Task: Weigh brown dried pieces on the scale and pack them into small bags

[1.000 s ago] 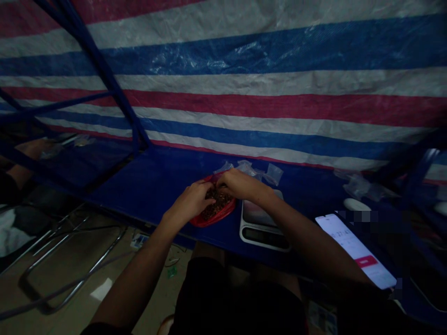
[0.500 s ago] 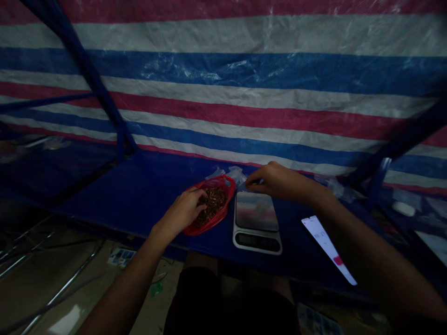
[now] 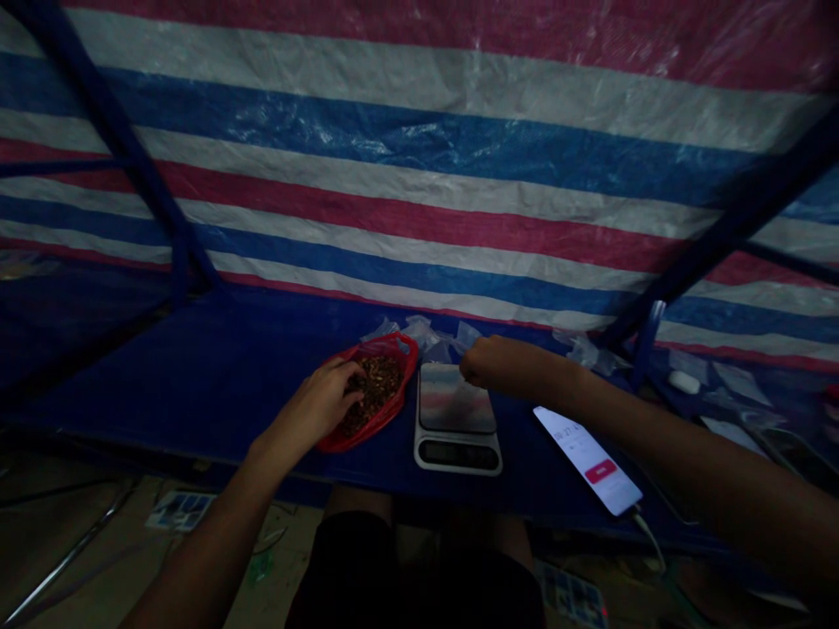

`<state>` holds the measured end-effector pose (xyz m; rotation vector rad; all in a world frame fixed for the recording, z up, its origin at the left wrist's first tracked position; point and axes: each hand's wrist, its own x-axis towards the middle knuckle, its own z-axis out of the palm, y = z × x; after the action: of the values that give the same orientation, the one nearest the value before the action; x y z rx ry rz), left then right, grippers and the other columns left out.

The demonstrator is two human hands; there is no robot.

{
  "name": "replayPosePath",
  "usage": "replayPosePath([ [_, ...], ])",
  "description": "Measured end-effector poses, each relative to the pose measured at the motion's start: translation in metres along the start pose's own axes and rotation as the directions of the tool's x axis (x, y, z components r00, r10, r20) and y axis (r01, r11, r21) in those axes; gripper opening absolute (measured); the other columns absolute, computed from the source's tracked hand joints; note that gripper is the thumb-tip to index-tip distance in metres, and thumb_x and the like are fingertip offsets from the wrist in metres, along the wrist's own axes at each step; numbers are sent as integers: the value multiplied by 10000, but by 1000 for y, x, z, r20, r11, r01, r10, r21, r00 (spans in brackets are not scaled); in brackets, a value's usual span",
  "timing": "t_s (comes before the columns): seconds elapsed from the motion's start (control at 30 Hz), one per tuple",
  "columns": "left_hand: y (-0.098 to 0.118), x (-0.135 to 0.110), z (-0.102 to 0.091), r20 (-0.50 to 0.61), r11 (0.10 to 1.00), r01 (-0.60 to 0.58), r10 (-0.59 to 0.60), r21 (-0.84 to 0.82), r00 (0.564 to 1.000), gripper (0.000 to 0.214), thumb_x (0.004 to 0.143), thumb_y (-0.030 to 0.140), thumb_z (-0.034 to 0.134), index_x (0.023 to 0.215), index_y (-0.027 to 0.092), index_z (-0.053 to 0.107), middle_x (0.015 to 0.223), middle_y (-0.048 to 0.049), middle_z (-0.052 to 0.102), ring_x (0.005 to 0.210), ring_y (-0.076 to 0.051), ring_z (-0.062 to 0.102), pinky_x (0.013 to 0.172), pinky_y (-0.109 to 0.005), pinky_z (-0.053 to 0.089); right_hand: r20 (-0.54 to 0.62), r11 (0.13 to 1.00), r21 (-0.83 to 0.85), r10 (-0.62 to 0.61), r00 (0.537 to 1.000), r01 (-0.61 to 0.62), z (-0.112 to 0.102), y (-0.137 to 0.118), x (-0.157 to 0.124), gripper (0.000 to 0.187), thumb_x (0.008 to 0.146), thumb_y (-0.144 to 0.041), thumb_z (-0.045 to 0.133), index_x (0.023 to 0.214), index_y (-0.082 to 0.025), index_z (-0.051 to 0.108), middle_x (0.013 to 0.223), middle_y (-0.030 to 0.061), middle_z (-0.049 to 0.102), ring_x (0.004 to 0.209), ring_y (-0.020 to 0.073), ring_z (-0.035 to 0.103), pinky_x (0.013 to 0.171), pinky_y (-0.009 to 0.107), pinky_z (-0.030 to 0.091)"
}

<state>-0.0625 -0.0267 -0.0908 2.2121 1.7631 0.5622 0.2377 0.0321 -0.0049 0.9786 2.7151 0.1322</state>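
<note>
A red plastic bag (image 3: pixel 398 404) lies spread on the blue table, filled with small brown pieces (image 3: pixel 375 384) that look like nuts or seeds. My left hand (image 3: pixel 328 397) reaches over the bag's left rim, its fingers slightly bent and apart, touching the pieces. To the right of the bag stands a flat kitchen scale (image 3: pixel 457 404); its display is dark and unreadable. Over the scale's back right corner, my right hand (image 3: pixel 483 361) is closed, fingers curled under and hidden. Clear plastic bags (image 3: pixel 423 332) lie crumpled behind the scale, close to that hand.
A lit phone (image 3: pixel 590 463) showing a timer lies right of the scale, with a cable (image 3: pixel 652 537) attached. More clear bags (image 3: pixel 586 351) and a white rounded object (image 3: pixel 683 382) are farther right. Blue metal posts (image 3: pixel 141 175) and a striped sheet (image 3: pixel 406 210) stand behind.
The view has shifted right, showing more of the phone. My right hand has moved nearer the scale and turned, fingers now tucked under. My left hand stays at the red bag.
</note>
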Motion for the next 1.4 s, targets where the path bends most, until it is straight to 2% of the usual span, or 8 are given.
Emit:
replayPosePath([
  [0.2,-4,0,3,-36,998,-60,60,14,998,212,859,206,690,1070,197,704,1110,-101,735,940,-239,712,821,-348,573,54,999,-41,-6,998,8,-4,-3,4,111,889,-95,692,819,-146,761,851,124,768,843,239,739,683,296,472],
  [0.3,-1,0,1,-8,999,-36,36,24,999,216,868,206,681,1083,187,699,1128,-107,725,968,-247,710,870,-367,567,82,1000,-16,-17,996,19,-8,-5,4,42,863,-112,744,839,-136,768,896,139,775,870,256,744,701,309,488],
  [0.47,4,0,0,29,1000,30,-30,9,999,247,890,186,668,1134,154,690,1189,-134,701,1083,-275,685,964,-386,534,113,999,20,-43,993,41,-15,-5,4,92,871,-100,721,918,-147,783,951,122,788,906,246,745,721,289,491],
  [0.93,13,-1,-2,32,999,41,-41,-1,999,208,895,172,650,1101,168,679,1165,-111,720,1005,-249,709,885,-353,544,81,973,223,-82,993,63,-4,8,6,83,863,-129,728,918,-146,788,985,110,763,895,220,696,739,292,455],
  [1.2,21,2,-6,26,999,39,-38,-7,999,144,907,154,605,1011,187,699,1058,-75,759,936,-231,726,827,-325,540,-49,923,357,-136,990,144,10,21,5,108,854,-152,728,942,-171,788,952,78,769,838,193,691,750,284,456],
  [1.33,24,4,-8,13,1000,17,-17,2,1000,140,912,177,618,1013,188,714,1049,-74,758,972,-235,723,887,-332,543,-133,887,426,-134,982,179,11,27,1,113,877,-181,699,946,-186,788,932,64,771,815,182,688,724,276,458],
  [1.4,22,5,-6,1,1000,-3,3,19,1000,222,897,207,659,1111,181,716,1166,-100,735,1087,-258,697,970,-358,533,-176,870,458,-112,978,182,9,29,-2,143,900,-175,654,945,-192,789,928,55,775,807,176,690,723,274,462],
])
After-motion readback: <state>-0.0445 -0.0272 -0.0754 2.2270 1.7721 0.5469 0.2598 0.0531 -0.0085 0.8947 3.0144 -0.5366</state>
